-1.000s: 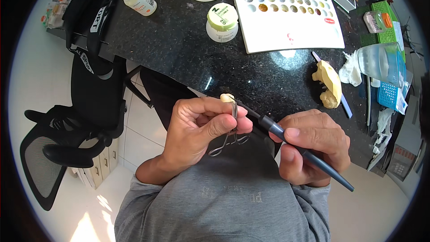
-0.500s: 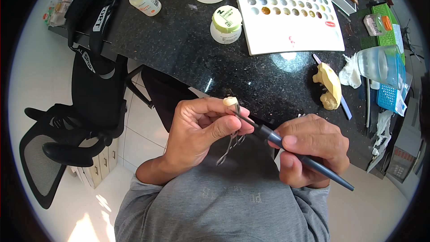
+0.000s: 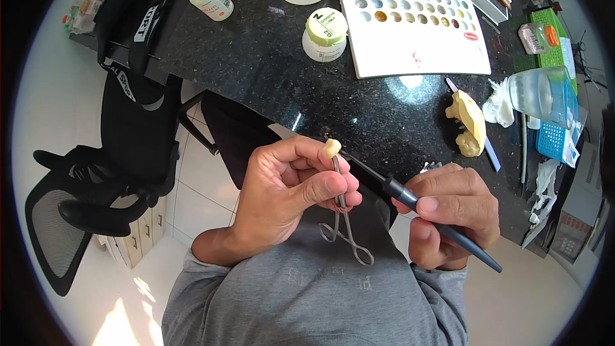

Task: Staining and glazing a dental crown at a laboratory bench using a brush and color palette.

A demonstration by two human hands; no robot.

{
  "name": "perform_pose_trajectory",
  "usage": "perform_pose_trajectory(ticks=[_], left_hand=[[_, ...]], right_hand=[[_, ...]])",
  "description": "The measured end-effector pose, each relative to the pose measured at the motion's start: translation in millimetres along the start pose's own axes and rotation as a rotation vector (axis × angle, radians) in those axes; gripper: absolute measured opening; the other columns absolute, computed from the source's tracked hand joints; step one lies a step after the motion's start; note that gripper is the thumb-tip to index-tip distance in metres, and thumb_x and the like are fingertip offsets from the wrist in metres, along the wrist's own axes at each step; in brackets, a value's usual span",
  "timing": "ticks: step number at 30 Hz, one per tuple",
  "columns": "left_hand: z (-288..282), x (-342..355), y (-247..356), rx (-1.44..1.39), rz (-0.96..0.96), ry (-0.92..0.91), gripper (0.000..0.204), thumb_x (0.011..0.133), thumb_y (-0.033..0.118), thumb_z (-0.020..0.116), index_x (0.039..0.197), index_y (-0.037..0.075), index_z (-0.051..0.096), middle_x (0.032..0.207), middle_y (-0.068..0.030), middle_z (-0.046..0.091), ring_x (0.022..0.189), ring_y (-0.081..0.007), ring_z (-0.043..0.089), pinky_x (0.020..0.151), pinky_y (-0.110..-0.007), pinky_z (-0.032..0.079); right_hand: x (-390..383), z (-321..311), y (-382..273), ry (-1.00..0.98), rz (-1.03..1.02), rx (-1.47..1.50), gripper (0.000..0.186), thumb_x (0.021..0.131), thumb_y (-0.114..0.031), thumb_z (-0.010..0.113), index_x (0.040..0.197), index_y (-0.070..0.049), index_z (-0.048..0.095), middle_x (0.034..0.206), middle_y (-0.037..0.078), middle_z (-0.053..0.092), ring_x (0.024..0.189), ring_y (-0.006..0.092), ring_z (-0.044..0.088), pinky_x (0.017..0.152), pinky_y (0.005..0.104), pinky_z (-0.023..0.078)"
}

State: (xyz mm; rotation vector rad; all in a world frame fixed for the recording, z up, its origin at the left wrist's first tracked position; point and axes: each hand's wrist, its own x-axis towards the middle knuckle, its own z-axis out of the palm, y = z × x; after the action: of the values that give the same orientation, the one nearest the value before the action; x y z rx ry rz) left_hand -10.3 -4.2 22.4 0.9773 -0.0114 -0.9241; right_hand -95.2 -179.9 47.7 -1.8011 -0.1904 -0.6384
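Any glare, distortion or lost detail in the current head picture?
Head view: a bright reflection glares on the speckled black countertop below the white palette; head view: sunlit patches wash out the floor at lower left; head view: fisheye bows the palette's top edge and blackens the corners; head view: the far tip of the pen-like instrument is too small to make out.

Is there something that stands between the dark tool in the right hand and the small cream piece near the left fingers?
Nothing visible does. From the right hand, the dark tool extends to the right edge of the cream piece in this view; contact is unclear.
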Motion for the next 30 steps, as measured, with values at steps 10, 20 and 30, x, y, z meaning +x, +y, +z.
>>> perform_pose_trajectory(ticks=[10,20,30], left_hand=[[-3,-1,-4,0.009,0.025,-0.019,0.027,0.081,0.019,0.071,0.092,-0.001,0.055,0.078,-0.0121,0.065,0.07,-0.0212,0.069,0.058,-0.029,0.059],[0,0,0,0.067,-0.043,-0.017,0.024,0.085,0.014,0.066,0.099,-0.003,0.059,0.083,-0.0147,0.067,0.08,-0.0256,0.069,0.066,-0.034,0.061],[-6,-2,4,-0.223,-0.162,-0.156,0.018,0.088,0.009,0.061,0.101,-0.003,0.057,0.089,-0.0152,0.065,0.084,-0.0236,0.068,0.07,-0.033,0.061]], right_hand=[[-5,-1,-2,0.04,-0.012,0.047,0.031,0.064,0.007,0.071,0.094,0.001,0.063,0.079,0.013,0.061,0.061,0.0193,0.064,0.051,0.0254,0.052],[-11,-12,-8,0.016,-0.015,-0.113,0.029,0.067,0.006,0.068,0.095,0.001,0.061,0.083,0.013,0.059,0.066,0.0202,0.063,0.055,0.0263,0.053],[-11,-5,-3,-0.06,-0.074,-0.226,0.022,0.08,-0.009,0.064,0.098,-0.001,0.054,0.08,0.014,0.059,0.065,0.0215,0.061,0.056,0.0281,0.051]])
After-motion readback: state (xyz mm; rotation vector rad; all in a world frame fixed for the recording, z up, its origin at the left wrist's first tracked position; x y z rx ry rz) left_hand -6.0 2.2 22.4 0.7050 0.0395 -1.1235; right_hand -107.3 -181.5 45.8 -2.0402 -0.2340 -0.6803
